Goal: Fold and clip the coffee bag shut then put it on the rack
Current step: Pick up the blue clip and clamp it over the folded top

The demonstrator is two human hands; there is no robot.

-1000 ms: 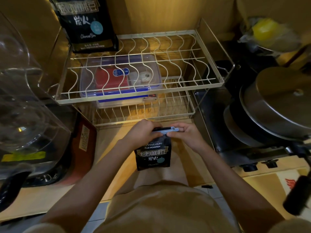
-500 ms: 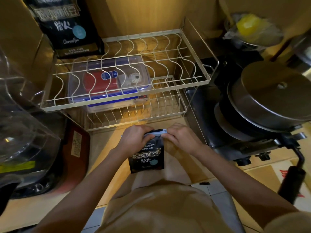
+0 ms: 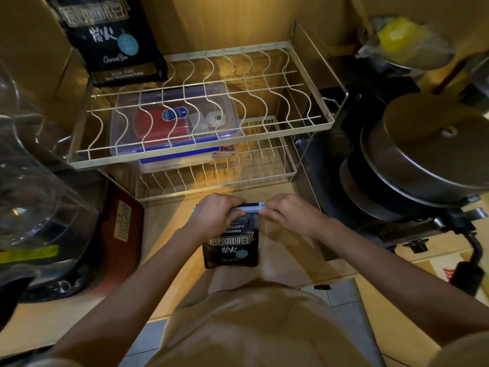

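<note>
left hand (image 3: 215, 217) grip pinching coffee bag (image 3: 232, 242) top | right hand (image 3: 287, 215) grip pinching clip (image 3: 251, 207)

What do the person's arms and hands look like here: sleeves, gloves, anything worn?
Both forearms are bare from the bottom of the frame to the wrists; no sleeve reaches into view along them. The left hand and right hand are ungloved, and no watch, ring or band is visible, though the light is dim. The torso below wears a plain tan top.
</note>
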